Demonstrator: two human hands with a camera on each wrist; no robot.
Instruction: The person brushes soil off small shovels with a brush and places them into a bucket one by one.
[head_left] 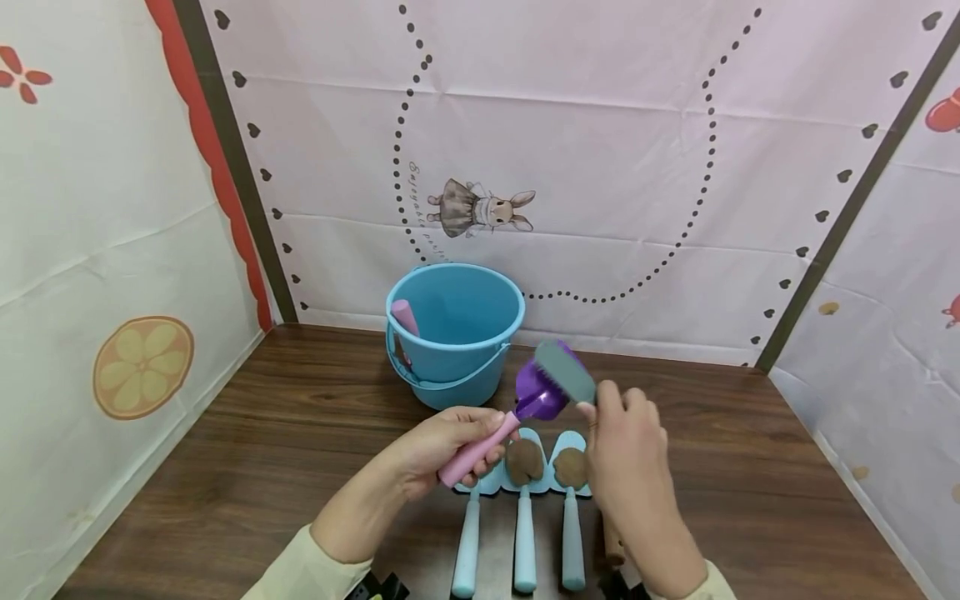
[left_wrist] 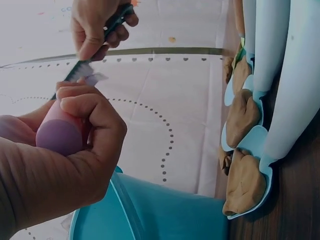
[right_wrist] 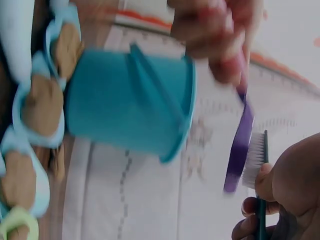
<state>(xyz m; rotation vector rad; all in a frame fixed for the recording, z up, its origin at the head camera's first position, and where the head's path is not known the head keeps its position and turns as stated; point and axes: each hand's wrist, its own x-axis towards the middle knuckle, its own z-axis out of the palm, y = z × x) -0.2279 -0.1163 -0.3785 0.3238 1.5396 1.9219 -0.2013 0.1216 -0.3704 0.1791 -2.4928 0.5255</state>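
Observation:
My left hand (head_left: 453, 450) grips the pink handle of a toy shovel (head_left: 480, 446), whose purple scoop (right_wrist: 241, 145) points up and to the right in the head view. My right hand (head_left: 630, 475) holds a dark green brush (head_left: 566, 371). Its pale bristles (right_wrist: 255, 157) face the scoop and lie against or very close to it; contact is hard to tell. In the left wrist view the end of the pink handle (left_wrist: 60, 136) shows in my left fist, and my right hand (left_wrist: 97, 30) pinches the brush's handle.
Behind my hands stands a blue bucket (head_left: 450, 375) with a pink handle (head_left: 405, 317) inside. Light-blue shovels (head_left: 525, 542) lie in a row in front, brown clay-like lumps (head_left: 525, 461) on their scoops. A brown object (head_left: 612, 542) lies partly under my right arm. Printed cloth walls surround the wooden table (head_left: 300, 400).

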